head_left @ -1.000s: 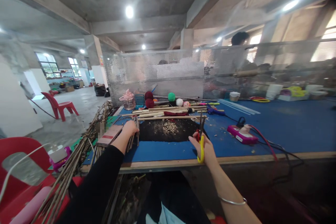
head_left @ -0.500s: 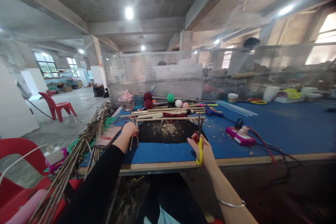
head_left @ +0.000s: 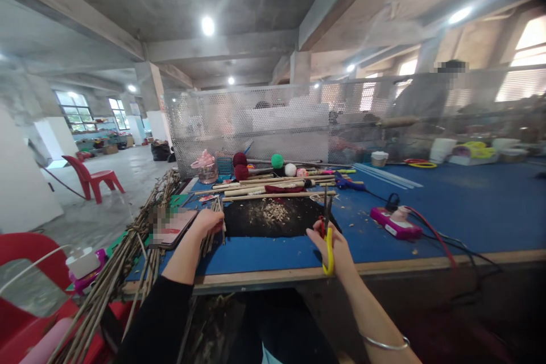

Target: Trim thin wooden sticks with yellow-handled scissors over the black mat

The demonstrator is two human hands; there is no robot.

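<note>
My left hand (head_left: 208,223) is over a small pile of short cut sticks (head_left: 207,243) at the left of a black cloth (head_left: 241,222). Its fingers are closed at the pile's right side, apparently on a short stick (head_left: 223,234); the fingertips are partly hidden. Scissors with yellow and red handles (head_left: 328,253) are in my right hand (head_left: 339,247), blades pointing up and slightly apart, near the cloth's right edge. Pale wood chips (head_left: 275,213) lie scattered on the cloth.
Long twigs (head_left: 115,273) lean over the table's left end beside a phone (head_left: 177,226). Behind the cloth are wooden rods (head_left: 277,195), yarn balls (head_left: 277,160) and a blue glue gun (head_left: 350,183). A purple power strip (head_left: 394,226) with cables sits at right. Another person stands behind the perforated screen (head_left: 290,136).
My left forearm has shifted and the hand covers more of the short sticks. The right hand with the scissors has barely moved. The person behind the screen has moved right.
</note>
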